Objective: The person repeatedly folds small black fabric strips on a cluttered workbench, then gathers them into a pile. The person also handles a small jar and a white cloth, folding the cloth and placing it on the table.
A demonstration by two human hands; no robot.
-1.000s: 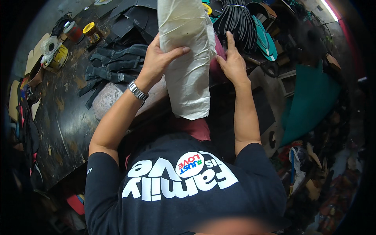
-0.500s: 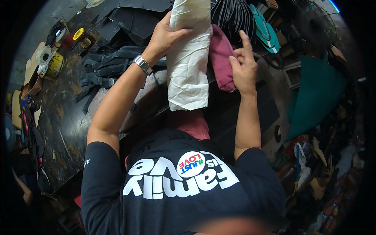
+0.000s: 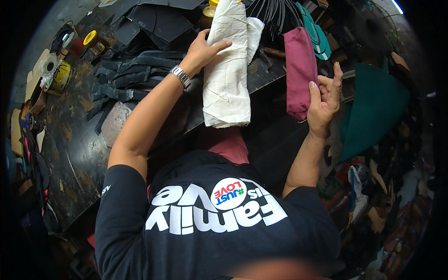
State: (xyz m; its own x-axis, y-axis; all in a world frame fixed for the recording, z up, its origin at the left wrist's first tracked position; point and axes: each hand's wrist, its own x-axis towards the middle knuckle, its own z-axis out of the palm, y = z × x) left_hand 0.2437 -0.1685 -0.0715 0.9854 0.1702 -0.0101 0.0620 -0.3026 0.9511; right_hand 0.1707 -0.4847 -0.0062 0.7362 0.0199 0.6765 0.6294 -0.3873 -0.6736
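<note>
My left hand grips the left side of a long cream cloth roll, thumb across its front and fingers behind it. The roll hangs over the table's near edge, and a loose flap of the same cloth shows at its upper right. To the right, my right hand pinches a maroon cloth pouch by its right side between thumb and curled fingers, with the index finger sticking up. The pouch is long and narrow, held in the air apart from the roll.
Black strips lie on the dark worktable, with black sheets behind. Jars and a yellow tin stand at left. Teal sandal soles, a green sheet and a fan are at right.
My right hand has moved right with the maroon pouch, drawing it away from the cream roll. A cloth flap and a jar behind the roll have come into view.
</note>
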